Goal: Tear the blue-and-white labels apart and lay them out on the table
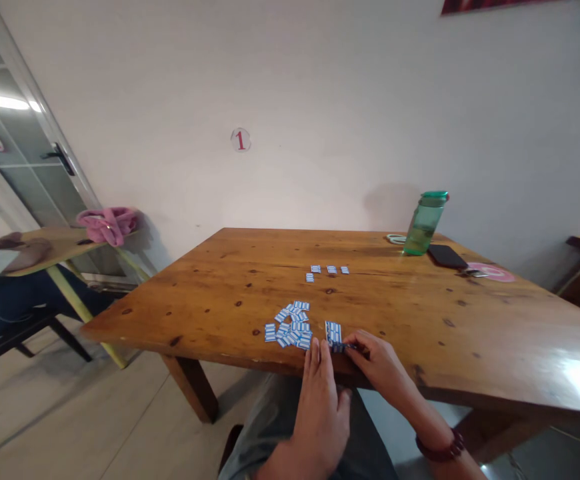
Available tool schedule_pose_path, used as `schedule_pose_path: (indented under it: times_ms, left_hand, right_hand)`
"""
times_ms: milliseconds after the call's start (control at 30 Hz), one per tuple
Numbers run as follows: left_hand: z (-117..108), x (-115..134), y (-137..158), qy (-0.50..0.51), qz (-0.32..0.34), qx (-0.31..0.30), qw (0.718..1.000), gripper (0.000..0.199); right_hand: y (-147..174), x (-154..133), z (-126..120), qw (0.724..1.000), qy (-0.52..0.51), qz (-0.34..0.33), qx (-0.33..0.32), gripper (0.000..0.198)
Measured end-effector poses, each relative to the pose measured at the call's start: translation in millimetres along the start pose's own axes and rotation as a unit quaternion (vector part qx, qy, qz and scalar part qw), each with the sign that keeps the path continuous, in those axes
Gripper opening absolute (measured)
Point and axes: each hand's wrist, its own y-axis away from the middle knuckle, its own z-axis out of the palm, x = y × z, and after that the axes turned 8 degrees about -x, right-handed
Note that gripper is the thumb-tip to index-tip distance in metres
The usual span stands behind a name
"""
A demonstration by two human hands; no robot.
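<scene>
Green bottle (425, 223), phone (447, 256) far side; card pile (290, 325) beside left hand (321, 407).

Bare desk (220, 280) lies open left and right of the card heap (290, 327); a card row (327, 270) sits mid-desk, with bottle (424, 223) and phone (447, 256) crowding the far right corner

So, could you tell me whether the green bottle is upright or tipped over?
Upright: the green bottle stands on its base on the table, cap on top.

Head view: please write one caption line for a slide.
Right hand pinches blue-white cards at wooden table edge; left hand rests beside.
</scene>
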Motion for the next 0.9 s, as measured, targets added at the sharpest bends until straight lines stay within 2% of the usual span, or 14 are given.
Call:
schedule_pose_path:
  times_ms: [100, 200, 300, 367, 433, 500, 667, 767, 900]
  left_hand:
    - [-2.3, -4.3, 0.0, 0.032, 0.021, 0.037, 0.999, 0.061]
    - [-12.3, -2.0, -0.4, 0.093, 0.040, 0.108, 0.989, 0.047]
    - [-25.5, 6.4, -2.3, 0.177, 0.013, 0.140, 0.974, 0.031]
    - [-31.7, 12.0, -4.1, 0.264, -0.009, 0.111, 0.958, 0.021]
    - [-34.8, 15.8, -5.7, 0.345, -0.022, 0.077, 0.935, 0.014]
    - [-36.1, 17.5, -6.5, 0.399, -0.033, 0.068, 0.914, 0.011]
    - [-40.5, 18.8, -6.1, 0.499, -0.084, 0.054, 0.861, 0.014]
    - [-43.2, 19.6, -5.8, 0.551, -0.108, 0.033, 0.827, 0.016]
    - [-43.4, 19.5, -6.5, 0.557, -0.118, 0.033, 0.822, 0.018]
  right_hand:
    - [-0.1, -0.9, -1.0, 1.000, -0.026, 0.006, 0.005, 0.012]
    - [2.8, -4.9, -1.4, 0.997, -0.068, 0.020, 0.005, 0.012]
    - [8.7, -15.9, 1.2, 0.992, -0.122, 0.032, -0.006, 0.018]
    - [13.1, -26.6, 4.4, 0.980, -0.190, 0.046, -0.020, 0.021]
    - [16.7, -37.6, 7.9, 0.950, -0.302, 0.075, -0.032, 0.023]
    - [19.2, -46.3, 11.1, 0.923, -0.371, 0.091, -0.038, 0.024]
    - [23.4, -53.9, 14.5, 0.895, -0.430, 0.110, -0.034, 0.024]
    - [25.8, -54.0, 13.5, 0.878, -0.463, 0.123, -0.021, 0.032]
    - [26.7, -54.5, 12.0, 0.868, -0.481, 0.125, -0.021, 0.035]
